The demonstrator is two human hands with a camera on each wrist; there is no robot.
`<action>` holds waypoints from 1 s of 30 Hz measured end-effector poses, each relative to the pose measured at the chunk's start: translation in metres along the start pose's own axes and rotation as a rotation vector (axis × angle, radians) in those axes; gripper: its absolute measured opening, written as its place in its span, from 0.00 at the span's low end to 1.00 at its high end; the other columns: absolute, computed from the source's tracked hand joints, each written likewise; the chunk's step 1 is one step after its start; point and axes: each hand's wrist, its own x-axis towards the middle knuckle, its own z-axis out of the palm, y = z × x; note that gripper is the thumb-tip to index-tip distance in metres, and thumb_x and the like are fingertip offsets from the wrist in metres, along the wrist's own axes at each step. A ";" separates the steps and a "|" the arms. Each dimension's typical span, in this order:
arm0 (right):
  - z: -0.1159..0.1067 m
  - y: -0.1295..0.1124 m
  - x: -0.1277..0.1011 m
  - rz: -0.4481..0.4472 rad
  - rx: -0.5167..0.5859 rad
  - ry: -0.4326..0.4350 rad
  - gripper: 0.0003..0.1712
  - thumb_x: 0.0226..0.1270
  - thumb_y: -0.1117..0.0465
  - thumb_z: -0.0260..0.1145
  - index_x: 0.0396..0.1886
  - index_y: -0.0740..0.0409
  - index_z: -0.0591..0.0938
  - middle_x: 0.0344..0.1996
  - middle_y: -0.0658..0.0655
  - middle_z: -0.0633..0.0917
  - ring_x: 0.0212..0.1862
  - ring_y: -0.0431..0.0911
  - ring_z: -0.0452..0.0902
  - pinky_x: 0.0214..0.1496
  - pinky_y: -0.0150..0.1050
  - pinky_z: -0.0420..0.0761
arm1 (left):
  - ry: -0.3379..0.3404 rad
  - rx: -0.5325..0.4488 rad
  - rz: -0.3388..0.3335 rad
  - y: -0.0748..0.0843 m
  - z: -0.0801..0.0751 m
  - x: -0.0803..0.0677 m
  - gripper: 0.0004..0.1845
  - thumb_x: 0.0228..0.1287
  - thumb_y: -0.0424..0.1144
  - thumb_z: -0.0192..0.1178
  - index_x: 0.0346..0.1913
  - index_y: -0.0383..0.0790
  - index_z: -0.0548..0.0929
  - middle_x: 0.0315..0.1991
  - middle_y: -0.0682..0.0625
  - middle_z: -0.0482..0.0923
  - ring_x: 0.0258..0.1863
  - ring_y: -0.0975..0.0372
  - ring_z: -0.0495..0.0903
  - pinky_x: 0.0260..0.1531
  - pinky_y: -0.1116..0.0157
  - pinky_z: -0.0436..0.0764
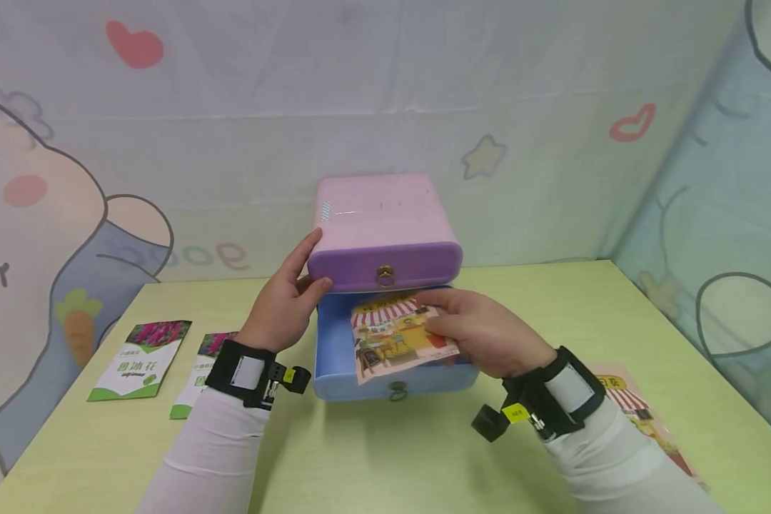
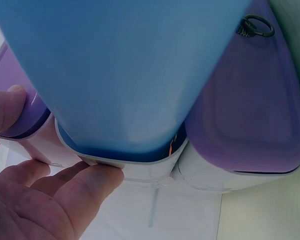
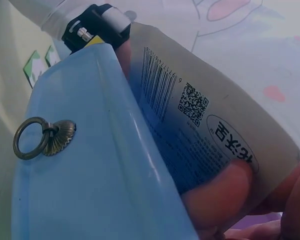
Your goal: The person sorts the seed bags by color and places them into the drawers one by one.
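While our right hand [image 1: 488, 332] pinches the illustrated packet [image 1: 398, 335] between thumb and fingers, the packet hangs tilted over the pulled-out blue drawer [image 1: 334, 357], its lower edge reaching past the drawer's front wall. In the right wrist view we see the packet's plain back, with a barcode and a square code printed on it, and our fingertips [image 3: 215, 195] pressed against it just above the drawer's rim. A brass ring pull [image 1: 397, 390] sits on the drawer's front.

Our left hand [image 1: 289, 296] rests against the left side of the small drawer chest [image 1: 379, 210], fingers fairly straight along its wall and thumb at the corner of the purple upper drawer [image 1: 385, 264], which is closed and carries its own ring pull [image 1: 385, 275]. The left wrist view shows that hand's thumb and fingers touching the chest's pale frame beside the blue drawer, not wrapped round anything.

On the yellow-green table [image 1: 385, 457], two green-and-white seed packets [image 1: 141, 359] lie flat to the left, well apart from the chest. Another illustrated packet [image 1: 642, 421] lies to the right, partly hidden by our right sleeve. Behind stands a cartoon-printed backdrop [image 1: 167, 107].
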 end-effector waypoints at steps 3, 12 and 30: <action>0.000 0.001 0.004 0.001 -0.031 0.016 0.32 0.78 0.68 0.53 0.78 0.72 0.61 0.57 0.71 0.81 0.45 0.46 0.87 0.45 0.34 0.88 | -0.002 -0.001 -0.002 0.000 -0.001 0.000 0.39 0.82 0.38 0.56 0.84 0.70 0.53 0.85 0.51 0.54 0.77 0.46 0.70 0.68 0.45 0.77; 0.001 0.005 0.012 0.012 -0.144 0.070 0.32 0.77 0.66 0.56 0.78 0.70 0.65 0.52 0.67 0.85 0.42 0.45 0.85 0.43 0.33 0.84 | 0.000 0.008 0.001 0.000 -0.001 0.000 0.39 0.82 0.38 0.56 0.84 0.70 0.53 0.85 0.51 0.54 0.77 0.46 0.70 0.68 0.46 0.77; 0.003 0.004 0.022 -0.009 -0.371 0.156 0.28 0.75 0.63 0.61 0.72 0.63 0.76 0.52 0.61 0.86 0.49 0.49 0.79 0.58 0.41 0.71 | 0.007 0.011 0.003 0.001 0.000 -0.001 0.39 0.82 0.38 0.56 0.84 0.70 0.52 0.85 0.51 0.54 0.77 0.45 0.70 0.67 0.45 0.77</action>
